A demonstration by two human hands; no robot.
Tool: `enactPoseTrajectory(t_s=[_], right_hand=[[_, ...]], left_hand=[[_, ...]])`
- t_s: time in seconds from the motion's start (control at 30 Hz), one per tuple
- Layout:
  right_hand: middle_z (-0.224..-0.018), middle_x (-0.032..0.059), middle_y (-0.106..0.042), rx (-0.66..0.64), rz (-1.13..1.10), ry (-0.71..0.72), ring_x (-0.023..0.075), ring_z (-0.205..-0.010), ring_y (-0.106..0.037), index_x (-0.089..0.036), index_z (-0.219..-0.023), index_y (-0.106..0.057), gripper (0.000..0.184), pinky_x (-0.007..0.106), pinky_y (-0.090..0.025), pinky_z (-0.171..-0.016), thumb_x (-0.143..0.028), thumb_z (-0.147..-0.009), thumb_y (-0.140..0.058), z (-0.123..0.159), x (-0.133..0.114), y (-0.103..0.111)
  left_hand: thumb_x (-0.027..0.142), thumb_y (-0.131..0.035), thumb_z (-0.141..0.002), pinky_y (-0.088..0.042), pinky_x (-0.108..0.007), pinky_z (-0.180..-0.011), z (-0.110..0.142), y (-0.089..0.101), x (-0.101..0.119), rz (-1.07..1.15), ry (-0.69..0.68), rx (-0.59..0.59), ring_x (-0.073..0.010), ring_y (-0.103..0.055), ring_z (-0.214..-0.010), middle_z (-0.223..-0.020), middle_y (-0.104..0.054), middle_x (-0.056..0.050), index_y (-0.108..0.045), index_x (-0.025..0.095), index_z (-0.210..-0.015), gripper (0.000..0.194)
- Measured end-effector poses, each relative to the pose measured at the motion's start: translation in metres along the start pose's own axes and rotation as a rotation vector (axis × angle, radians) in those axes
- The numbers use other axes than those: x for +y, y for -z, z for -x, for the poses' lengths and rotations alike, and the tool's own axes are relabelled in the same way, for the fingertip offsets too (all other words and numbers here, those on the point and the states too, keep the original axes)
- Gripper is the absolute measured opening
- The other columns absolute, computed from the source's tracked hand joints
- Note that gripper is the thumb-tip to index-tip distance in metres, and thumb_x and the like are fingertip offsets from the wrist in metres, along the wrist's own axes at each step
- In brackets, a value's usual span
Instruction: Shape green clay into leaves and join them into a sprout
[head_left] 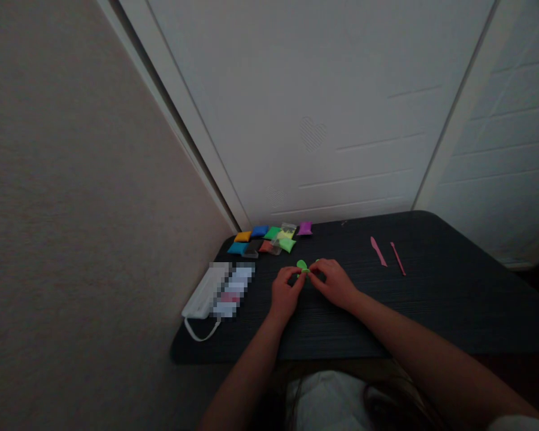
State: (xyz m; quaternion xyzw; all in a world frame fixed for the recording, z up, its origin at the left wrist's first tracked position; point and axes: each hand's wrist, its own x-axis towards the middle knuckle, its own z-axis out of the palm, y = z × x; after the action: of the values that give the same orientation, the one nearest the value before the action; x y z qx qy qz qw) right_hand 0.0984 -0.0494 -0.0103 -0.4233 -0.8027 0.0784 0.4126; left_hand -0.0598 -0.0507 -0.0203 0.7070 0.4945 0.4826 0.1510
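Note:
Bright green modelling clay [302,264] shows between my two hands, near the middle of the dark table. One rounded, leaf-like lobe of it stands out above my fingers, and a small green bit peeks out behind my right hand. My left hand [286,291] pinches the clay from the left with thumb and fingertips. From the right, my right hand [335,282] is closed on the same clay, its fingertips close to those of the left. My fingers cover the rest of the clay's shape.
Several coloured clay packets, among them a purple one [305,228] and a blue one [259,231], lie at the back left. A pink plastic knife [378,251] and a thin pink stick tool [397,258] lie right. A white case [208,291] with a cable and a blurred phone-like object [235,292] are left.

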Motion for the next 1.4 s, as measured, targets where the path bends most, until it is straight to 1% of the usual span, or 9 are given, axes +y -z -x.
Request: enactPoseTrajectory(t_s=[0.2, 0.33, 0.5, 0.63, 0.8, 1.03, 1.23, 1.4], right_hand=[[-0.084, 0.0026, -0.061, 0.002, -0.040, -0.026, 0.0156, -0.078, -0.053, -0.020, -0.090, -0.054, 0.013, 0.031, -0.038, -0.075, -0.024, -0.082, -0.045, -0.0001, -0.0018, -0.0008], [-0.087, 0.0033, -0.061, -0.013, -0.063, -0.011, 0.0159, -0.081, -0.053, -0.020, -0.094, -0.053, 0.015, 0.031, -0.040, -0.075, -0.024, -0.082, -0.045, 0.0002, -0.0006, -0.0022], [-0.092, 0.0038, -0.060, -0.012, -0.133, 0.007, 0.0147, -0.084, -0.054, -0.020, -0.101, -0.052, 0.021, 0.029, -0.041, -0.077, -0.023, -0.080, -0.047, 0.0006, 0.0021, -0.0024], [-0.089, 0.0035, -0.061, -0.014, -0.123, -0.036, 0.0147, -0.081, -0.055, -0.020, -0.098, -0.055, 0.020, 0.029, -0.042, -0.076, -0.025, -0.080, -0.047, -0.0003, 0.0036, -0.0011], [-0.085, 0.0035, -0.061, -0.024, -0.097, -0.041, 0.0147, -0.078, -0.055, -0.019, -0.095, -0.056, 0.019, 0.029, -0.042, -0.073, -0.024, -0.080, -0.047, -0.0011, 0.0026, 0.0002], [-0.083, 0.0034, -0.060, -0.013, -0.065, -0.018, 0.0146, -0.078, -0.054, -0.018, -0.094, -0.056, 0.017, 0.028, -0.042, -0.074, -0.023, -0.080, -0.047, 0.0001, 0.0016, -0.0006], [-0.082, 0.0034, -0.060, -0.017, -0.055, -0.004, 0.0148, -0.077, -0.054, -0.018, -0.094, -0.055, 0.017, 0.028, -0.042, -0.073, -0.023, -0.079, -0.047, 0.0001, 0.0014, 0.0000], [-0.082, 0.0034, -0.060, -0.020, -0.049, 0.004, 0.0149, -0.077, -0.054, -0.018, -0.093, -0.056, 0.017, 0.029, -0.042, -0.074, -0.022, -0.079, -0.047, 0.0006, 0.0005, 0.0019]], left_hand=[[0.031, -0.054, -0.075, -0.043, -0.027, -0.070, 0.0003, -0.0026, -0.0014, -0.009, 0.013, -0.019, -0.0142, -0.055, -0.079, -0.085, -0.060, -0.002, -0.058, 0.019, -0.085, 0.017], [0.029, -0.054, -0.074, -0.043, -0.027, -0.071, 0.0000, -0.0025, -0.0013, -0.026, 0.015, -0.032, -0.0146, -0.054, -0.081, -0.086, -0.060, -0.002, -0.059, 0.019, -0.085, 0.016], [0.034, -0.054, -0.075, -0.043, -0.027, -0.071, -0.0003, -0.0002, -0.0025, 0.027, 0.055, -0.021, -0.0146, -0.055, -0.080, -0.084, -0.060, -0.002, -0.060, 0.019, -0.085, 0.019], [0.036, -0.054, -0.074, -0.042, -0.027, -0.070, -0.0010, 0.0002, -0.0030, 0.034, 0.076, -0.040, -0.0144, -0.055, -0.078, -0.083, -0.061, -0.002, -0.060, 0.018, -0.084, 0.021], [0.033, -0.054, -0.075, -0.042, -0.027, -0.070, -0.0011, -0.0006, -0.0025, 0.018, 0.038, -0.028, -0.0139, -0.055, -0.079, -0.086, -0.061, -0.002, -0.060, 0.020, -0.089, 0.020], [0.032, -0.055, -0.074, -0.043, -0.027, -0.072, -0.0002, -0.0010, -0.0008, -0.001, 0.024, -0.003, -0.0147, -0.056, -0.081, -0.085, -0.061, -0.002, -0.061, 0.019, -0.084, 0.017], [0.029, -0.055, -0.074, -0.043, -0.028, -0.076, 0.0002, 0.0004, 0.0008, 0.024, -0.012, 0.006, -0.0144, -0.056, -0.083, -0.086, -0.061, -0.002, -0.061, 0.020, -0.086, 0.016], [0.030, -0.056, -0.073, -0.044, -0.028, -0.075, 0.0003, -0.0001, -0.0012, 0.030, -0.029, 0.011, -0.0145, -0.057, -0.081, -0.084, -0.061, -0.002, -0.062, 0.020, -0.083, 0.015]])
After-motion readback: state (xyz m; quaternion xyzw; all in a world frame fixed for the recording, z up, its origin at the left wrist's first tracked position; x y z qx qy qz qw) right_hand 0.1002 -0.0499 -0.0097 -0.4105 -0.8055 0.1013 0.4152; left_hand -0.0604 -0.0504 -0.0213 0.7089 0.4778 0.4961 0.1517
